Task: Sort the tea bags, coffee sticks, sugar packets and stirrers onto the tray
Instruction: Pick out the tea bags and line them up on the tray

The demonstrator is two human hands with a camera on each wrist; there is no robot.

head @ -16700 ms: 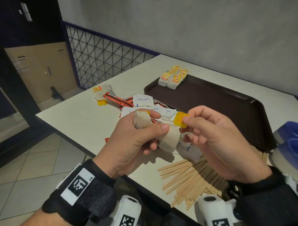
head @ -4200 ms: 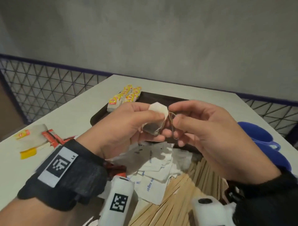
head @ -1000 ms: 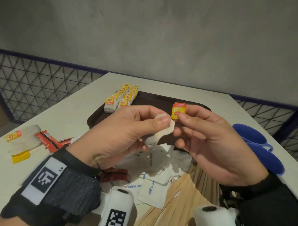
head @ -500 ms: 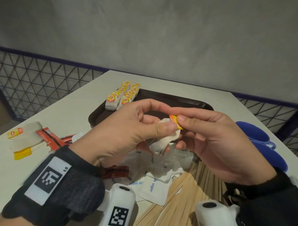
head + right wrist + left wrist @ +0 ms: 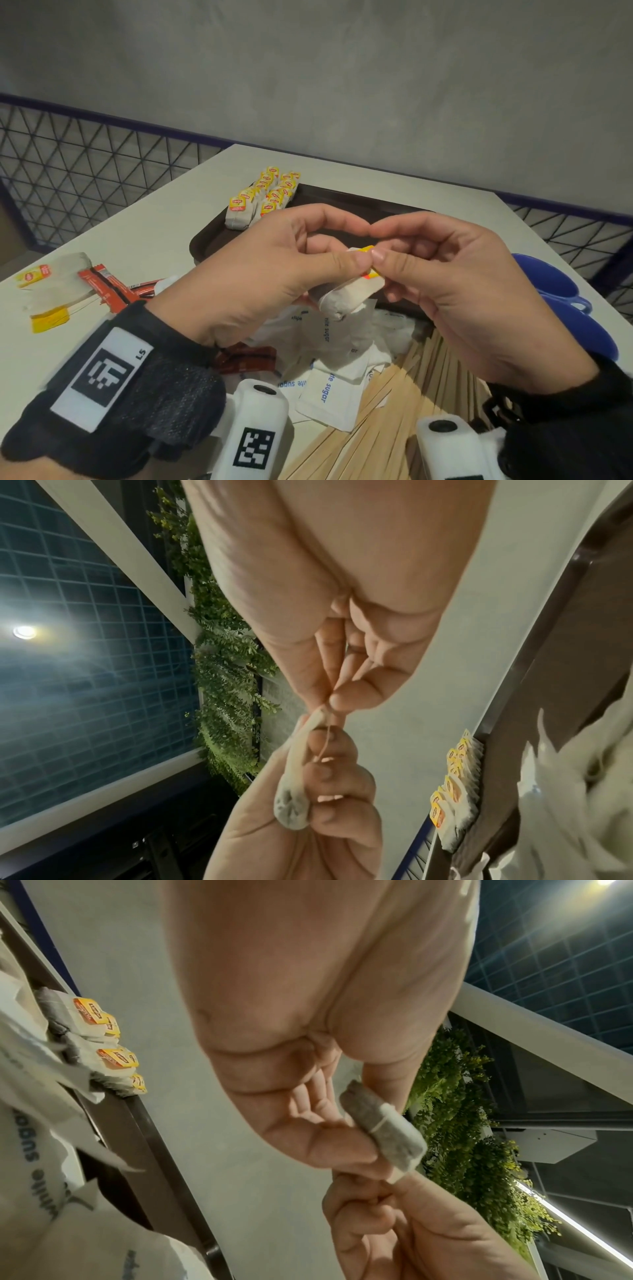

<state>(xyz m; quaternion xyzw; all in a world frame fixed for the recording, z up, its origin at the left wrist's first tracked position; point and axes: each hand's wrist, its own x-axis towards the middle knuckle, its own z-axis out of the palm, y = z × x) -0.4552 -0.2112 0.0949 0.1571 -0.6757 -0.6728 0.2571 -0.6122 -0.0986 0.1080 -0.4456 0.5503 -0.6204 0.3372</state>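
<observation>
Above the table, my left hand (image 5: 342,251) pinches a grey-white tea bag (image 5: 346,294) between thumb and fingers. The bag's string is wound around it. My right hand (image 5: 383,244) pinches the bag's yellow tag (image 5: 371,272) against the bag's top edge, fingertips touching those of the left hand. The left wrist view shows the tea bag (image 5: 387,1131) end-on. In the right wrist view the tea bag (image 5: 294,791) hangs below the pinch. A dark brown tray (image 5: 342,202) lies behind, with a row of tea bags (image 5: 263,198) at its far left corner.
White sugar packets (image 5: 329,390) and wooden stirrers (image 5: 376,428) lie under my hands at the near edge. Red coffee sticks (image 5: 102,281) and loose tea bags (image 5: 54,284) are on the table's left. Blue cups (image 5: 561,308) stand at the right.
The right hand has brought the yellow tag down from upright above the bag to flat against its top. Both hands have closed together around it.
</observation>
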